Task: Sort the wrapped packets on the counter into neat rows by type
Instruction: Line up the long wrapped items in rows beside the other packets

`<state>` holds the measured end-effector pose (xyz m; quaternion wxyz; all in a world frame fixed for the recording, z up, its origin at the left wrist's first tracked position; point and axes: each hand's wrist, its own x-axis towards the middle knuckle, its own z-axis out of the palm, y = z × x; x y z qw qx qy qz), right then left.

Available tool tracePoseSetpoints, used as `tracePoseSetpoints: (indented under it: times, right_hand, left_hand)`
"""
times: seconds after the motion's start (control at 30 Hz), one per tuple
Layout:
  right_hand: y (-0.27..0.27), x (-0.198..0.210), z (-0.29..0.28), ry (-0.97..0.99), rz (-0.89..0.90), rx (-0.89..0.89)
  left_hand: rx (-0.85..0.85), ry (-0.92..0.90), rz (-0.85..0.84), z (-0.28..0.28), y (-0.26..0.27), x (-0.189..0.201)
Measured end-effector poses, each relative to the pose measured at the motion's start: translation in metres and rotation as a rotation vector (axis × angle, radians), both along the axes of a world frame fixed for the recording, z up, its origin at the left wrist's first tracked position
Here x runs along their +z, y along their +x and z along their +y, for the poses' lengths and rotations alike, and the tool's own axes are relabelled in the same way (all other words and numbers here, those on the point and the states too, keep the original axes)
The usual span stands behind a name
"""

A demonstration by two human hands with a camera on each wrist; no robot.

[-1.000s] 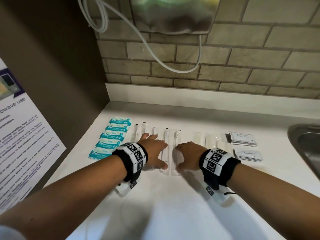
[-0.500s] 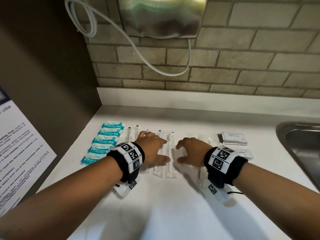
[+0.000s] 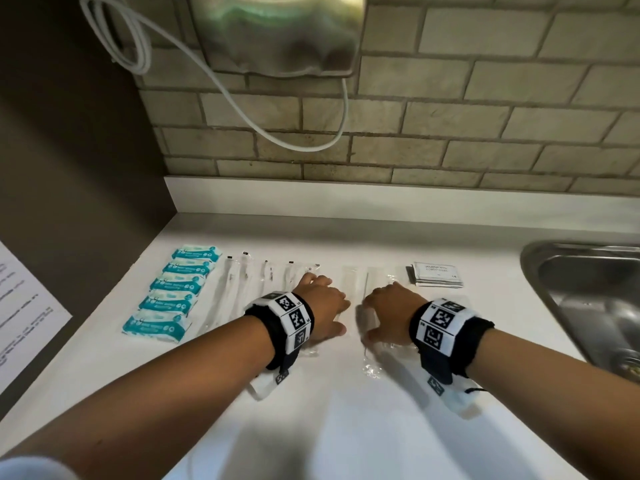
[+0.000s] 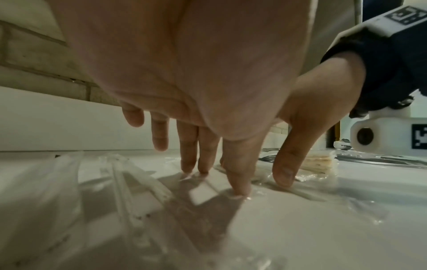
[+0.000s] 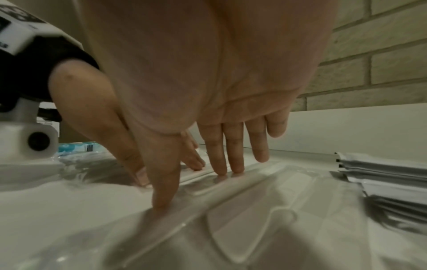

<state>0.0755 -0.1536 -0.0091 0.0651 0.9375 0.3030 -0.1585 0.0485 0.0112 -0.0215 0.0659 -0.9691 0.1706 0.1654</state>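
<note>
Several teal packets (image 3: pixel 173 292) lie stacked in a column at the counter's left. To their right runs a row of long clear-wrapped packets (image 3: pixel 239 289). My left hand (image 3: pixel 322 306) presses straight fingers (image 4: pixel 238 184) flat on the right end of that row. More clear packets (image 3: pixel 370 289) lie in the middle, and my right hand (image 3: pixel 391 313) presses its fingertips (image 5: pixel 164 193) down on them. A pile of white sachets (image 3: pixel 438 274) sits to the right, also seen in the right wrist view (image 5: pixel 381 175). Neither hand grips anything.
A steel sink (image 3: pixel 588 299) is set into the white counter (image 3: pixel 346 427) at the right. A brick wall with a white cable (image 3: pixel 242 105) and a metal dispenser (image 3: pixel 277 32) stands behind. A printed notice (image 3: pixel 24 313) hangs on the left.
The hands have drawn apart: the left slid left along its row, the right slid right onto the middle clear packets. A gap has opened between the two groups.
</note>
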Motion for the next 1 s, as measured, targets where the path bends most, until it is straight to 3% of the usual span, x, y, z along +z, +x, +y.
tracePoseSetpoints:
  times: [0.33, 0.53, 0.7, 0.8, 1.0]
  right_hand:
    - [-0.002, 0.003, 0.001, 0.071, 0.024, 0.130]
    - [0.019, 0.009, -0.011, 0.216, 0.009, 0.031]
    - [0.030, 0.012, -0.019, 0.108, 0.028, -0.051]
    - [0.025, 0.014, -0.021, 0.069, 0.048, -0.093]
    - [-0.009, 0.002, -0.019, 0.081, 0.102, -0.166]
  left_hand:
    - [0.055, -0.065, -0.073, 0.004, -0.007, -0.009]
    - [0.110, -0.184, -0.089, -0.006, 0.002, 0.001]
    - [0.130, -0.305, -0.105, -0.018, 0.009, 0.000]
    - [0.232, -0.382, -0.096, -0.034, 0.017, 0.002]
    - [0.367, -0.289, -0.103, -0.060, 0.041, -0.001]
